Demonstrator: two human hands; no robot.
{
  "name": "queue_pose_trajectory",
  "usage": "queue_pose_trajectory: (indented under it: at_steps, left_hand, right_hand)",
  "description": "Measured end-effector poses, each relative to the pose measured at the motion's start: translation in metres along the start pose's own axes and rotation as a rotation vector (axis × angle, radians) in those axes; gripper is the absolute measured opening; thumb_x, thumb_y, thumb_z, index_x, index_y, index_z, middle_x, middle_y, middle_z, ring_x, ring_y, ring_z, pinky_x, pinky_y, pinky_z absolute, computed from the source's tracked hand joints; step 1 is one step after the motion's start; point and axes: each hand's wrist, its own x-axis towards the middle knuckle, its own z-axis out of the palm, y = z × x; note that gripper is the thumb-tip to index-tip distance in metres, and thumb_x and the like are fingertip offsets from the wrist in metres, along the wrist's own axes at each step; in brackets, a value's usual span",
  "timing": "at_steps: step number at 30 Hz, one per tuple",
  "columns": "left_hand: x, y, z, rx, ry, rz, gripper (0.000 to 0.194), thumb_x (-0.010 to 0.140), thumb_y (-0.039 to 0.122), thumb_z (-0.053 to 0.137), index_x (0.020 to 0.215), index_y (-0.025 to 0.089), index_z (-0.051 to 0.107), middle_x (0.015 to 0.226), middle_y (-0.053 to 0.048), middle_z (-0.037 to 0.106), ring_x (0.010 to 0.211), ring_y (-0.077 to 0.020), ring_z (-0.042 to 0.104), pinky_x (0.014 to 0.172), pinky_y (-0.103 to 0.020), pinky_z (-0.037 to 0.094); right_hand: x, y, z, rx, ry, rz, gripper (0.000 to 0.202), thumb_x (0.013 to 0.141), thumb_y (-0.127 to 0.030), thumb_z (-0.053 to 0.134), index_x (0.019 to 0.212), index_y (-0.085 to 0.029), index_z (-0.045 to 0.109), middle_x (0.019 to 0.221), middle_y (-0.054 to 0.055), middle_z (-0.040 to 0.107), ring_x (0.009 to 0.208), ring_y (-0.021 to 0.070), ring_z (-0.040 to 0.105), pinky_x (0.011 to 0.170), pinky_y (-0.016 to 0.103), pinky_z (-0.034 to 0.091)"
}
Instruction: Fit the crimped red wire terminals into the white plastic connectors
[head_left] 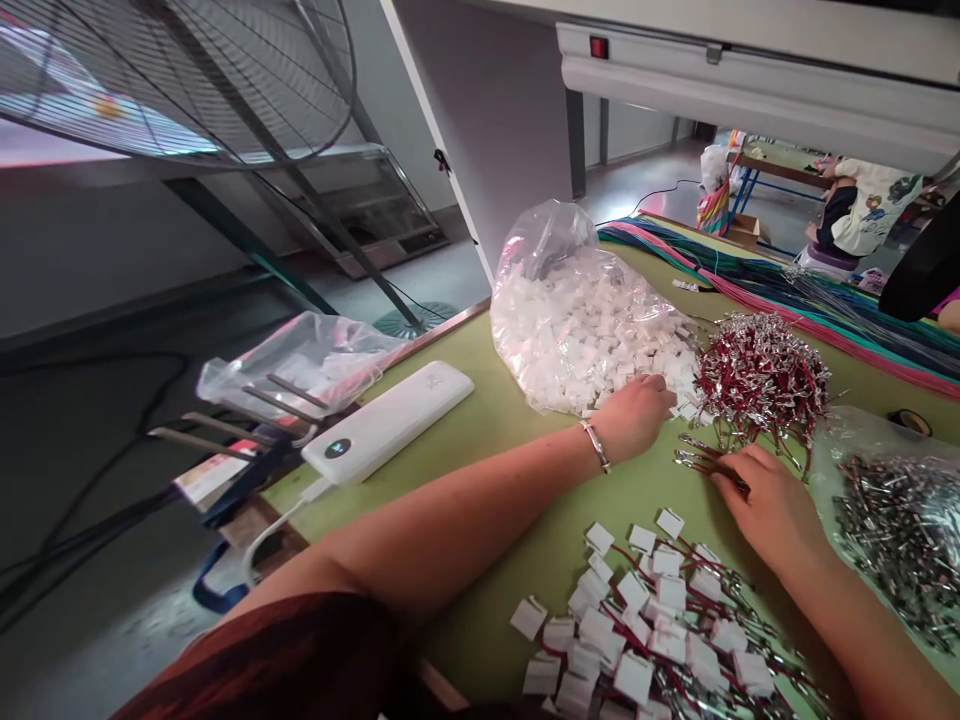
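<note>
My left hand (pixel 636 414), a bracelet at its wrist, is at the front edge of a heap of small white plastic connector housings (pixel 585 325) spilling from a clear bag (pixel 551 228). Its fingers curl down among the housings, and their tips are hidden. My right hand (pixel 772 505) pinches a few short dark red wires (pixel 701 458) whose metal crimp terminals point left. Just behind it lies a pile of red wires with silvery terminals (pixel 765 375). Nearer me is a heap of white housings with red wires fitted in them (pixel 637 620).
A white power bank (pixel 386 425) with a cable lies on the left of the green table. Bundled coloured wires (pixel 795 300) run along the back. A clear bag of metal terminals (pixel 900 530) is at right. A large fan (pixel 180 80) stands left; a person (pixel 862 215) sits far behind.
</note>
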Motion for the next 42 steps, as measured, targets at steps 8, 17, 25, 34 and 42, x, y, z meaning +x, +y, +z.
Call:
queue_pose_trajectory:
  at_steps: [8, 17, 25, 34, 42]
  left_hand:
    - [-0.003, -0.002, -0.012, -0.142, -0.066, 0.034, 0.019, 0.083, 0.025, 0.063, 0.1, 0.017, 0.066, 0.097, -0.006, 0.061, 0.089, -0.0191, 0.058, 0.08, -0.03, 0.046]
    - [-0.002, 0.002, -0.01, -0.25, 0.003, 0.114, 0.014, 0.078, 0.019, 0.068, 0.091, 0.013, 0.066, 0.095, -0.008, 0.06, 0.096, -0.02, 0.055, 0.087, -0.032, 0.045]
    - [-0.005, 0.017, -0.012, -1.032, -0.131, -0.229, 0.02, 0.072, 0.018, 0.069, 0.09, 0.013, 0.062, 0.072, 0.002, 0.059, 0.058, -0.0074, 0.052, 0.056, -0.022, 0.044]
    - [-0.008, 0.019, 0.007, -1.559, -0.276, -0.184, 0.023, 0.066, 0.023, 0.078, 0.083, 0.013, 0.065, 0.061, 0.003, 0.062, 0.052, -0.0063, 0.057, 0.054, -0.021, 0.045]
    - [-0.008, 0.016, 0.004, -1.666, -0.287, -0.181, 0.031, 0.061, 0.027, 0.084, 0.082, 0.013, 0.066, 0.064, 0.003, 0.063, 0.052, -0.0056, 0.055, 0.051, -0.021, 0.043]
  right_hand:
    - [-0.003, 0.003, 0.003, -0.172, -0.016, -0.065, 0.016, 0.09, -0.023, 0.047, 0.077, -0.021, 0.056, 0.08, 0.003, 0.062, 0.07, 0.0187, 0.059, 0.056, 0.029, 0.037]
    - [-0.003, 0.011, -0.002, 0.159, 0.039, 0.118, 0.012, 0.085, -0.029, 0.047, 0.08, -0.023, 0.056, 0.067, 0.001, 0.067, 0.058, 0.0183, 0.06, 0.055, 0.029, 0.041]
    - [-0.004, 0.008, -0.011, 0.278, 0.204, 0.15, 0.024, 0.087, -0.038, 0.05, 0.085, -0.022, 0.068, 0.076, 0.003, 0.072, 0.064, 0.0179, 0.064, 0.061, 0.028, 0.048]
    - [-0.007, 0.001, -0.014, 0.229, 0.267, -0.047, 0.022, 0.09, -0.03, 0.05, 0.081, -0.022, 0.068, 0.077, 0.002, 0.072, 0.068, 0.015, 0.065, 0.063, 0.025, 0.047]
    - [-0.009, 0.003, -0.015, 0.187, 0.252, -0.081, 0.021, 0.092, -0.029, 0.047, 0.082, -0.022, 0.065, 0.077, 0.002, 0.07, 0.069, 0.0157, 0.063, 0.065, 0.027, 0.047]
